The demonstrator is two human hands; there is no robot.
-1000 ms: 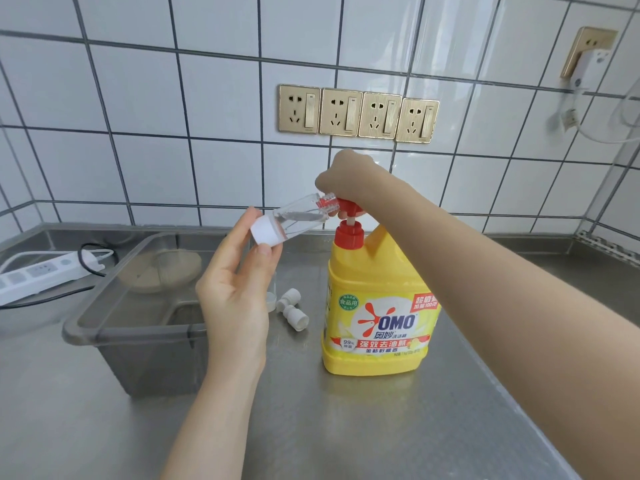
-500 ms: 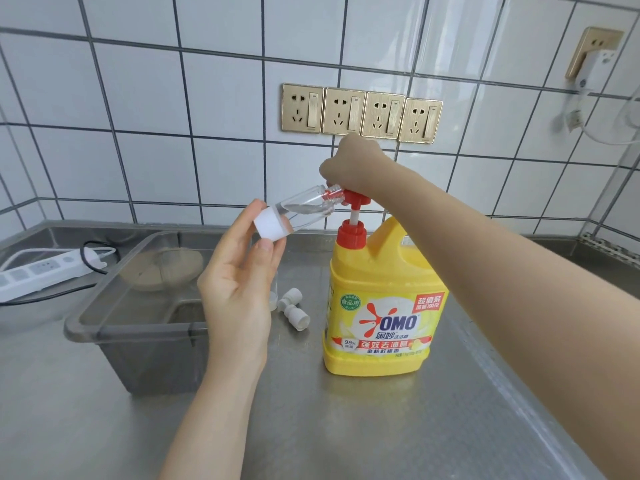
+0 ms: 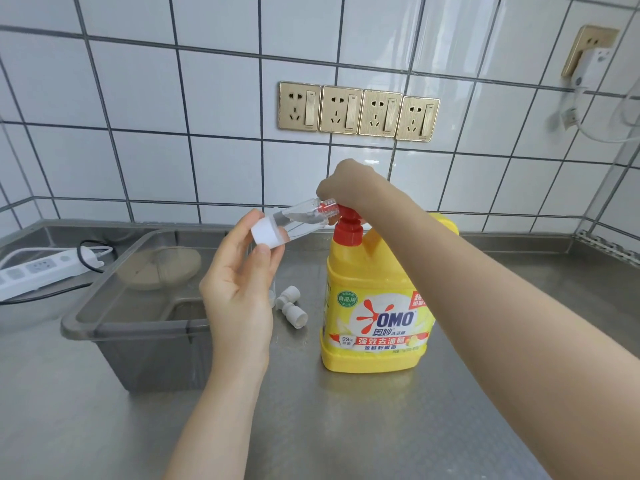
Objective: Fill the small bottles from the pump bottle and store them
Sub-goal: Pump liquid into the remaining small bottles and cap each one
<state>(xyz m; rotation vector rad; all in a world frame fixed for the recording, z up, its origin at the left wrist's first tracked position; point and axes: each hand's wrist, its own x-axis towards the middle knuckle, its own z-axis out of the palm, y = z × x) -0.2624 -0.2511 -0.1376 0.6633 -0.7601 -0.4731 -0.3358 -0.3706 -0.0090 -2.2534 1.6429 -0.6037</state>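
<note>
A yellow pump bottle [image 3: 377, 306] with a red pump head stands on the steel counter. My right hand [image 3: 349, 183] rests closed on top of the pump head, which sits pushed down onto the red collar. My left hand [image 3: 239, 289] holds a small clear bottle [image 3: 294, 220] by its white base, tilted almost flat, its open neck over the red spout. A little clear liquid lies inside it. Two small white caps [image 3: 291, 306] lie on the counter between my left hand and the pump bottle.
A grey translucent storage bin [image 3: 138, 317] stands left of my left hand, open at the top. A white power strip [image 3: 38, 268] with a black cable lies at the far left. Gold wall sockets [image 3: 358, 112] sit on the tiled wall behind.
The pump head rose half a second ago and is now pressed down again under my right hand. The small bottle stays at the spout.
</note>
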